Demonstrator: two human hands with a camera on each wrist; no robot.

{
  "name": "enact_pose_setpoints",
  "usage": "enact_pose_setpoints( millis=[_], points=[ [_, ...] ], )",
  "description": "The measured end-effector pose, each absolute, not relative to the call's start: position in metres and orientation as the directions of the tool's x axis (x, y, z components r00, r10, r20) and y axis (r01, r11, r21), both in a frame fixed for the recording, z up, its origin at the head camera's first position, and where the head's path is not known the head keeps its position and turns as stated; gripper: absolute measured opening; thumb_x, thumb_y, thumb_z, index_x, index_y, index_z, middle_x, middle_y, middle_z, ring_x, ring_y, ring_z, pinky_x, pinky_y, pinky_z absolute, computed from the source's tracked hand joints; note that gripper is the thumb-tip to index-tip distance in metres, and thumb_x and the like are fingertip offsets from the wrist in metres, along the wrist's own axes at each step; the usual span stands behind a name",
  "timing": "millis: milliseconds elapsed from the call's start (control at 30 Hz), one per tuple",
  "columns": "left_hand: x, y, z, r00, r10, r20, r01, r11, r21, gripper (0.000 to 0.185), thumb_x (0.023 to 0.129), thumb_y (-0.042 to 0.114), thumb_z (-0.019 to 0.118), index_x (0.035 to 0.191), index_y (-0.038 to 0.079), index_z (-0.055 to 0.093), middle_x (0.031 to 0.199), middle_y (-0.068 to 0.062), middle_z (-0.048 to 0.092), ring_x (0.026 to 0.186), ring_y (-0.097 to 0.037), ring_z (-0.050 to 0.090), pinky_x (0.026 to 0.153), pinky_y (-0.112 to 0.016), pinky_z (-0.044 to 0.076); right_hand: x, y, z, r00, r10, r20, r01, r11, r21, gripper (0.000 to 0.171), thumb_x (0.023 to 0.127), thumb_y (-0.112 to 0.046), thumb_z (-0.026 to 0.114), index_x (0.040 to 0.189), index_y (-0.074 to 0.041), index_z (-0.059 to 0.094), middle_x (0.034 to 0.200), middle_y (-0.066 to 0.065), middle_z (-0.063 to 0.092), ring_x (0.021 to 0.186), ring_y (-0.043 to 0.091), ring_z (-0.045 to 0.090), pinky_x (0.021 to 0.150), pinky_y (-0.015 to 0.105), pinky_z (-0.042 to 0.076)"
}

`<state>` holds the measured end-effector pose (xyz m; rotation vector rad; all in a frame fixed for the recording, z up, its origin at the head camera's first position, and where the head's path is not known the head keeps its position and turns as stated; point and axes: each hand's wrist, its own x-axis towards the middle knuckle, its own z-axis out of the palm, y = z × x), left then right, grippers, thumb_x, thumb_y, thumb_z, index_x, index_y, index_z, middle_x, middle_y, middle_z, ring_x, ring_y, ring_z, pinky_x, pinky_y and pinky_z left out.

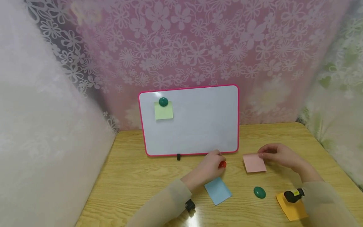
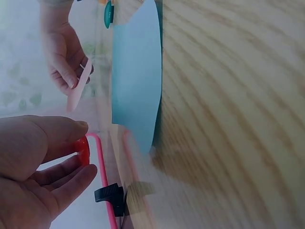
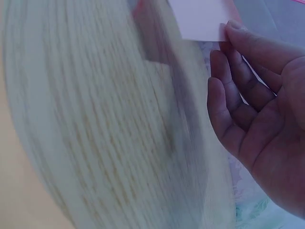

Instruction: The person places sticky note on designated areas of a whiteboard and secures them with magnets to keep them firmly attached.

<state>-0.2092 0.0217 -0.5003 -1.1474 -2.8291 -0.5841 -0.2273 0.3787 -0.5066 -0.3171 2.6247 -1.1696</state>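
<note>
My left hand (image 1: 220, 161) pinches a small red magnet (image 1: 222, 164) between thumb and fingers, just in front of the lower edge of the pink-framed whiteboard (image 1: 198, 126). The left wrist view shows the red magnet (image 2: 84, 150) under my thumb, close to the board's pink frame (image 2: 102, 177). My right hand (image 1: 262, 154) pinches the far right corner of a pink sticky note (image 1: 254, 163) and has that edge raised off the table. In the right wrist view my fingertips (image 3: 230, 29) hold the note's (image 3: 200, 18) corner.
A green magnet (image 1: 163, 101) pins a yellow-green note (image 1: 163, 111) to the board's upper left. On the wooden table (image 1: 136, 186) lie a blue note (image 1: 217, 190), a green magnet (image 1: 259, 192) and an orange note (image 1: 292, 208). Floral curtains hang behind and beside the table.
</note>
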Motion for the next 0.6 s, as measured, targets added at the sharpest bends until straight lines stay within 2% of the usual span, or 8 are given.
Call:
enact_pose_setpoints(
  millis=[200,600],
  points=[
    [-0.205,0.013,-0.5,-0.751,0.641,0.156,0.645,0.665,0.376,0.023,0.097,0.017,0.079,0.119,0.011,0.081,0.107,0.001,0.064,0.091,-0.007,0.054,0.078,-0.01,0.046,-0.222,0.37,-0.501,-0.95,-0.296,-0.101,-0.105,0.606,-0.788,0.032,0.106,-0.031,0.071,0.127,-0.007,0.073,0.121,0.009,0.073,0.102,0.018,0.068,0.085,0.031,0.058],
    [-0.197,-0.006,-0.491,-0.77,0.611,0.182,0.612,0.627,0.482,0.028,0.095,0.013,0.077,0.122,0.007,0.08,0.115,-0.003,0.066,0.099,-0.011,0.059,0.084,-0.014,0.05,-0.213,0.355,-0.49,-0.957,-0.283,-0.067,-0.102,0.542,-0.834,0.034,0.107,-0.029,0.069,0.128,-0.003,0.071,0.122,0.011,0.073,0.105,0.009,0.069,0.091,0.032,0.059]
  ],
)
